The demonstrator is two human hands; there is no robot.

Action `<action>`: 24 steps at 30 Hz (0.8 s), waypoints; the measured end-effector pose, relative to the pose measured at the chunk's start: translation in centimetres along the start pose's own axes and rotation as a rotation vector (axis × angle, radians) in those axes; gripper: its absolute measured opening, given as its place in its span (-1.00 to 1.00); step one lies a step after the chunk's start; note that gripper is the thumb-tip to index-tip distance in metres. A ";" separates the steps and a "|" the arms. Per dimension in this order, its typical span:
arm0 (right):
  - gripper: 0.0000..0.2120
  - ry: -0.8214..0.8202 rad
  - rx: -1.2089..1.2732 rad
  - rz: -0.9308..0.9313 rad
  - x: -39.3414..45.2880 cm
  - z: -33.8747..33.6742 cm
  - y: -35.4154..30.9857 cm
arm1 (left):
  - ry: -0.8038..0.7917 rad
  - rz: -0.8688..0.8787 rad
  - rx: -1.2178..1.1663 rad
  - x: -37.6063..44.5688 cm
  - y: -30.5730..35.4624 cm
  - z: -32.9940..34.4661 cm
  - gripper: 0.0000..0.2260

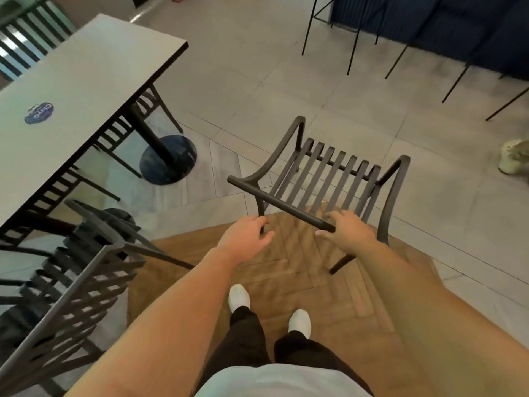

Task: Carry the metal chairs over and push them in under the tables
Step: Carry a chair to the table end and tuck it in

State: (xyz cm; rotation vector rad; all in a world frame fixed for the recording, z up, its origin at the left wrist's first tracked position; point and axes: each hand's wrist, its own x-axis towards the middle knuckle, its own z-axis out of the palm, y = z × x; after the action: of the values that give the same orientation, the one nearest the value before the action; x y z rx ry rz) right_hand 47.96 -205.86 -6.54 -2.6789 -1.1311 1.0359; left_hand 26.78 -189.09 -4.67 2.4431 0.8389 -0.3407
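A dark metal chair (340,170) with a slatted seat and curved armrests stands on the floor straight ahead, its back toward me. My left hand (246,237) reaches to the left end of the chair's top rail, with loosely spread fingers touching the back post. My right hand (347,232) is at the right end of the rail, which lies between its spread fingers and thumb without a closed grip. The grey-topped table (86,78) stands to the left, apart from this chair.
Another slatted metal chair (86,270) sits close at my lower left, beside the table. More chairs are tucked under the table near its round black base (167,159). Thin black stool legs (355,38) and a dark blue counter stand at the back right. Someone's shoe (515,156) is at the right edge.
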 end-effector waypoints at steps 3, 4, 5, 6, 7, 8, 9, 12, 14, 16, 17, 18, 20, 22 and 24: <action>-0.32 -0.138 0.017 0.074 0.3 0.6 2.5 | -0.037 0.045 0.057 3.3 1.2 -0.3 -0.58; -0.36 -0.149 0.038 0.088 0.4 1.1 3.2 | -0.043 0.074 0.092 4.4 1.6 -0.5 -0.56; -0.42 -0.155 0.053 0.104 0.4 1.5 3.8 | -0.047 0.106 0.131 5.6 1.8 -0.7 -0.53; -0.47 -0.154 0.063 0.120 0.6 1.9 4.2 | -0.055 0.135 0.168 6.7 1.9 -0.9 -0.50; -0.52 -0.149 0.063 0.134 0.8 2.2 4.6 | -0.072 0.154 0.199 7.7 2.1 -1.0 -0.47; -0.58 -0.137 0.057 0.143 1.1 2.6 5.0 | -0.102 0.165 0.227 8.7 2.1 -1.2 -0.43; -0.66 -0.131 0.051 0.161 1.5 2.9 5.3 | -0.149 0.172 0.257 9.8 2.0 -1.2 -0.39; -0.82 -0.130 0.059 0.217 3.0 3.3 5.2 | -0.296 0.186 0.367 13.0 1.0 -0.9 -0.31; -0.87 -0.128 0.044 0.236 3.9 3.3 4.3 | -0.353 0.203 0.439 14.8 0.3 -0.8 -0.33; -0.92 -0.128 0.009 0.261 4.8 3.6 3.6 | -0.382 0.209 0.477 16.2 -0.3 -1.0 -0.41; -0.88 -0.131 -0.018 0.282 5.2 3.7 3.4 | -0.395 0.206 0.484 16.8 -0.6 -1.1 -0.46; -0.83 -0.135 -0.043 0.300 5.4 3.8 3.1 | -0.405 0.207 0.493 17.3 -0.9 -1.2 -0.51; -0.79 -0.141 -0.093 0.318 5.6 4.0 2.9 | -0.438 0.203 0.511 18.2 -1.6 -1.2 -0.56; -0.77 -0.158 -0.127 0.324 5.4 4.0 3.0 | -0.465 0.193 0.510 18.7 -1.9 -1.1 -0.62; -0.74 -0.159 -0.123 0.314 5.5 4.0 3.1 | -0.464 0.184 0.529 19.0 -2.0 -0.9 -0.67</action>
State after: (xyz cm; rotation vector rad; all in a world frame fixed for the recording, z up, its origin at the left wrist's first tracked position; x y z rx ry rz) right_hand 50.30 -205.34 -13.63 -2.9877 -0.8356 1.2831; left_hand 40.33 -177.84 -12.14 2.7059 0.3443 -1.1245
